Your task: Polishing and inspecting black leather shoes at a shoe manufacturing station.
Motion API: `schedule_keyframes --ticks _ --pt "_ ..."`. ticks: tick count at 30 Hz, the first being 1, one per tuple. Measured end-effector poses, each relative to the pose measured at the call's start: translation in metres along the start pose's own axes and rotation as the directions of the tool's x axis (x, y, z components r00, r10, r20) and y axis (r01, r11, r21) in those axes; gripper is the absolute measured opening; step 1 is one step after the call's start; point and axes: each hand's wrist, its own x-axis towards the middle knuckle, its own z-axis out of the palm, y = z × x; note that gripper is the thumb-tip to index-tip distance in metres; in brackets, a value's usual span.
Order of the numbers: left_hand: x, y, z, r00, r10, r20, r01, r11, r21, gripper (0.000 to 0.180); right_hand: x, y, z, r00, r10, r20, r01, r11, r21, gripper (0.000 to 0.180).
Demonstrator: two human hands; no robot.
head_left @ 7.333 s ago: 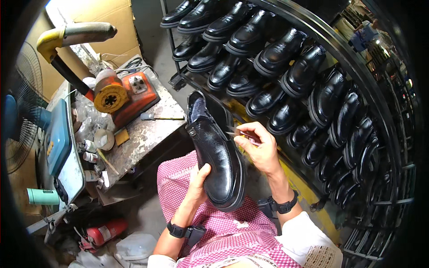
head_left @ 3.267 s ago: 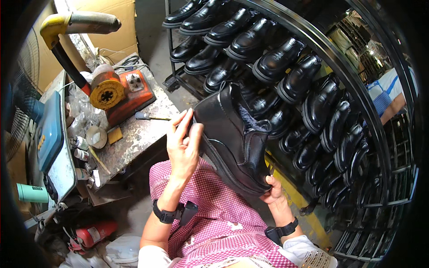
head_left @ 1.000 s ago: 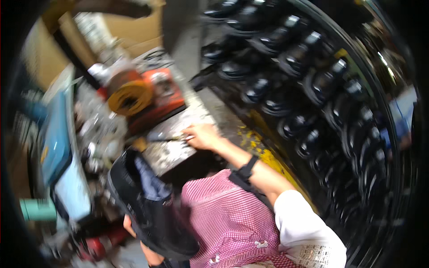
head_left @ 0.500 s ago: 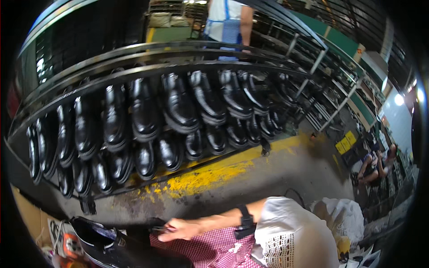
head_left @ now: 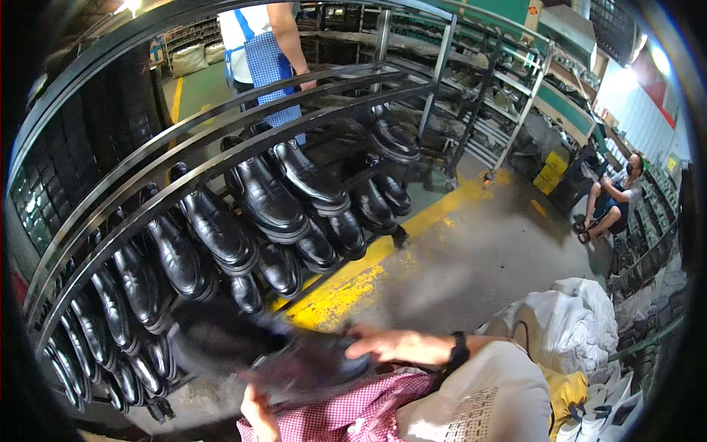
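While the shoe [head_left: 294,353] blurs low over our checked lap [head_left: 353,405], we grip it from both sides: right hand [head_left: 394,344] laid flat on its top, left hand [head_left: 256,409] under its near edge. Beside it stands the rack [head_left: 184,173] of black shoes.

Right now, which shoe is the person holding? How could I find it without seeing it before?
Start at the big curved metal rack full of shiny black shoes. Look below its lower end, just above the pink checked apron, where the right hand and left hand meet. The black shoe there is the only one off the rack, and it looks blurred.
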Motion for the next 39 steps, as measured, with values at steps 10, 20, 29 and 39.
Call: schedule_keyframes --ticks 10,20,29,39 --pt "0.003 -0.097 -0.058 0.926 -0.359 0.121 0.208 0.748 0.631 0.034 -0.084 -0.092 -0.120 0.541 -0.553 -0.633 0.573 0.794 -0.204 0.041" --pt "-0.010 -0.095 -0.088 0.908 -0.408 0.099 0.311 0.811 0.496 0.034 -0.071 -0.155 -0.134 0.333 -0.596 -0.730 0.386 0.793 -0.471 0.045" --pt "-0.020 -0.037 -0.028 0.888 -0.459 -0.019 0.413 0.781 0.469 0.034 0.017 -0.235 -0.147 0.477 -0.633 -0.610 0.545 0.757 -0.359 0.047" --pt "-0.010 -0.111 -0.100 0.923 -0.092 0.373 -0.272 0.530 0.803 0.031 0.065 -0.263 -0.188 0.144 -0.763 -0.630 -0.273 0.581 -0.767 0.072"
